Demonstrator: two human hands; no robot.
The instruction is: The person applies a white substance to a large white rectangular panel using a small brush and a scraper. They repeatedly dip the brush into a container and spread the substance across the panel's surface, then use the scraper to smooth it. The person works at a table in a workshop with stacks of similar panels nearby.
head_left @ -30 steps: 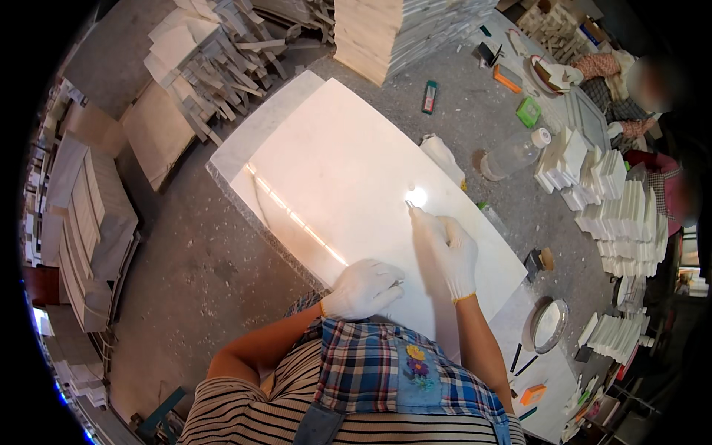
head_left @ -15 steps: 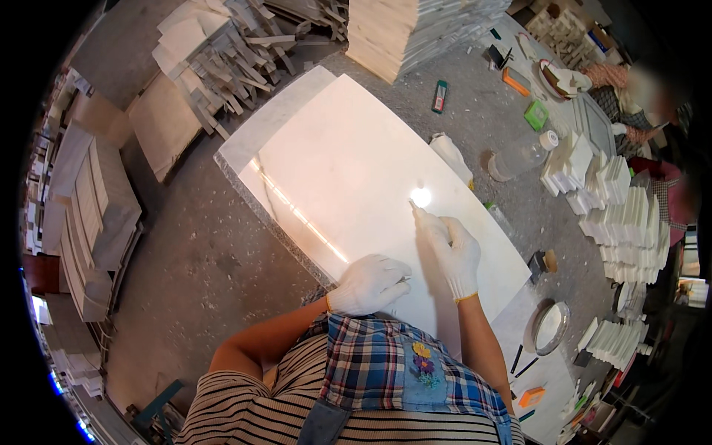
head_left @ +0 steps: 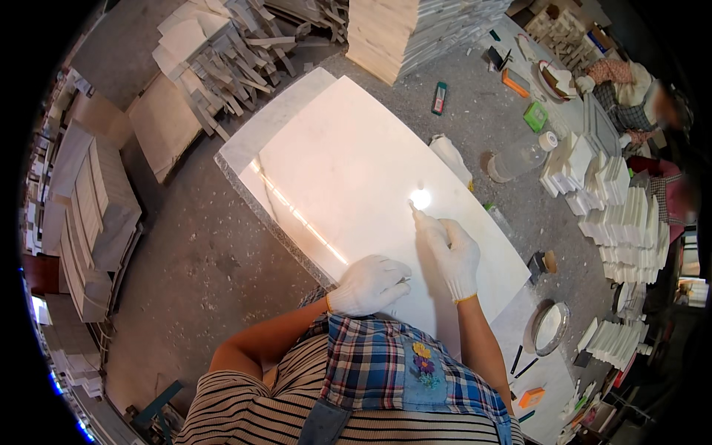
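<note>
Clock directions taken from middle of glossy white slab (head_left: 348,159). Slab lies flat, polished face up, mid-view, on a greyer slab (head_left: 300,104) that shows past its edge toward 10–11 o'clock. Bright strip of reflected light along its 8 o'clock side, round glare at 3.

Right hand (head_left: 449,256), white glove, on slab at 4 o'clock: fingers closed on thin tool (head_left: 413,205), tip pointing to 11, just beside the glare. Tool type too small to tell. Left hand (head_left: 368,285), white glove, at 6 o'clock, rests over slab's near edge, fingers loosely curled; can't tell if it grips anything.

Around the slab: white cloth-like bundle (head_left: 450,158) at 2, near slab edge; dark green case (head_left: 440,97) at 1; clear bottle (head_left: 512,160), white cap, between 2 and 3, tilted in view; bright green box (head_left: 535,116) at 2; orange item (head_left: 515,83) between 1 and 2. Dark block (head_left: 535,265) at 4, beside slab corner; round dish (head_left: 549,327) also at 4, farther out. Two black sticks (head_left: 517,359) and orange block (head_left: 532,397) at 5.

Farther off: tall slab stack (head_left: 411,37) at 12, strip pile (head_left: 237,70) at 10–11, white tile stacks (head_left: 623,230) at 3, co-worker (head_left: 630,93) at 2.
</note>
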